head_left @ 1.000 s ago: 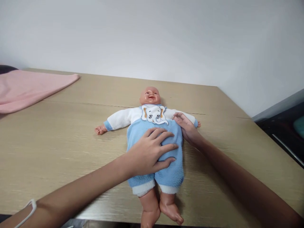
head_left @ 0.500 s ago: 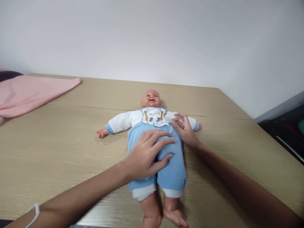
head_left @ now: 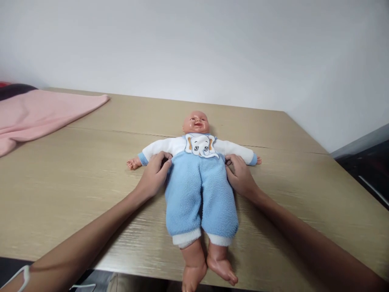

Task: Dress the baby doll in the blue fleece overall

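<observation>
A baby doll [head_left: 196,121] lies on its back on the table, arms spread and bare feet toward me. It wears a blue and white fleece romper [head_left: 185,194] with an elephant face [head_left: 201,147] on the chest. At the left side of its waist, my left hand [head_left: 155,172] is closed on the romper's edge with thumb and fingers. On the other side my right hand [head_left: 240,174] pinches the romper just below the doll's sleeve. Parts of the fingertips of both hands are hidden against the fabric.
A pink cloth [head_left: 45,111] lies at the far left of the wooden table [head_left: 106,211], with a dark object [head_left: 16,91] behind it. A white wall [head_left: 194,52] rises behind the table. Something black [head_left: 369,162] stands past the right edge.
My left hand has moved from above the doll's belly to its left side and closed on the romper. My right hand has come down slightly and closed at the other side.
</observation>
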The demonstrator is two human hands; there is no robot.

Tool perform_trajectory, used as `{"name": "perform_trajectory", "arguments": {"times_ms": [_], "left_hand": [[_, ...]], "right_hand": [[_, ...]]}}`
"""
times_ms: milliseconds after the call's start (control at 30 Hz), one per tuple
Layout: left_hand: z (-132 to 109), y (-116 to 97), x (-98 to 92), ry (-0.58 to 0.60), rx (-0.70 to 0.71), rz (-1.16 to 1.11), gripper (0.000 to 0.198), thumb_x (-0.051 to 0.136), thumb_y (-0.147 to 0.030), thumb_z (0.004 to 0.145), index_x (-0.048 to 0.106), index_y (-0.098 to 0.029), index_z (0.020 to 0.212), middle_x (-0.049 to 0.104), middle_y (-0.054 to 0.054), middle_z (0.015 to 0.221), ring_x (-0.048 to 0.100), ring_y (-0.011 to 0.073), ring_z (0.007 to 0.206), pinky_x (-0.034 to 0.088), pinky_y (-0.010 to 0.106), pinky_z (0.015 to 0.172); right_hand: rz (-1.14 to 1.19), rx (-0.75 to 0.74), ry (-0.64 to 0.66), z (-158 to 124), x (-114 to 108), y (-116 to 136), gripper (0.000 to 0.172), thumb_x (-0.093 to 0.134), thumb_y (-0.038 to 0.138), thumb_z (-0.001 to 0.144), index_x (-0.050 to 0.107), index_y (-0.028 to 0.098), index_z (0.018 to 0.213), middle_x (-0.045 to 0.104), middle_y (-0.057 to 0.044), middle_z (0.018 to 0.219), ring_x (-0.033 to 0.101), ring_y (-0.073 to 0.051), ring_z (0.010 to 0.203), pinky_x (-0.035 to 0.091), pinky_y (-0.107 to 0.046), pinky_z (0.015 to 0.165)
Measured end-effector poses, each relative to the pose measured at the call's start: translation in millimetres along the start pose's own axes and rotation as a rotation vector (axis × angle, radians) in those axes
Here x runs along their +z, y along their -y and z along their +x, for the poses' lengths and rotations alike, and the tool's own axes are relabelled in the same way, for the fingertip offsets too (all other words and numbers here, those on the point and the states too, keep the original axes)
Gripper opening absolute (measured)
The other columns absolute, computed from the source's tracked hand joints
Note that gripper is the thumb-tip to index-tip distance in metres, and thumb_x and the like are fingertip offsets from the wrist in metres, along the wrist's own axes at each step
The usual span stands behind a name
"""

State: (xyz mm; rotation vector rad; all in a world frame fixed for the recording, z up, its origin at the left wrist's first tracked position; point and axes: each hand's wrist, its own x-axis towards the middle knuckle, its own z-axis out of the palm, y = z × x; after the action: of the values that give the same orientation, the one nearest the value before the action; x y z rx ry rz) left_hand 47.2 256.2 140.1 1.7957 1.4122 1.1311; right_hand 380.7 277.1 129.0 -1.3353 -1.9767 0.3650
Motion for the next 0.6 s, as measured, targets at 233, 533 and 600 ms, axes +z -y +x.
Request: {"name": "perform_trajectory", "arguments": {"times_ms": [233, 533, 600], "left_hand": [[2, -7, -3.6, 0.113, -0.017, -0.169, 0.02, 0.048, -0.045, 0.104, 0.055, -0.026, 0.102, 0.058, 0.002, 0.098, 0.054, 0.025, 0.096, 0.046, 0.039, 0.09], [13, 0, -16.2, 0.182, -0.107, -0.208, 0.034, 0.051, -0.053, 0.106, 0.056, -0.026, 0.087, 0.065, 0.005, 0.094, 0.06, 0.0273, 0.09, 0.055, 0.042, 0.088], [15, 1, -15.6, 0.162, -0.16, -0.273, 0.034, 0.055, -0.052, 0.103, 0.051, -0.026, 0.081, 0.059, 0.003, 0.083, 0.055, 0.0243, 0.079, 0.053, 0.039, 0.076]], "right_hand": [[0.521, 0.186, 0.047, 0, 3, -5, 0.028, 0.065, 0.055, 0.104, 0.059, 0.028, 0.111, 0.075, -0.006, 0.107, 0.072, -0.026, 0.097, 0.057, -0.041, 0.089], [0.524, 0.223, -0.045, 4, 8, -9, 0.04, 0.065, 0.068, 0.102, 0.055, 0.03, 0.109, 0.076, -0.003, 0.098, 0.07, -0.025, 0.092, 0.057, -0.036, 0.079], [0.474, 0.203, -0.07, 3, 9, -6, 0.04, 0.064, 0.068, 0.104, 0.057, 0.03, 0.11, 0.076, -0.004, 0.1, 0.071, -0.026, 0.095, 0.058, -0.038, 0.083]]}}
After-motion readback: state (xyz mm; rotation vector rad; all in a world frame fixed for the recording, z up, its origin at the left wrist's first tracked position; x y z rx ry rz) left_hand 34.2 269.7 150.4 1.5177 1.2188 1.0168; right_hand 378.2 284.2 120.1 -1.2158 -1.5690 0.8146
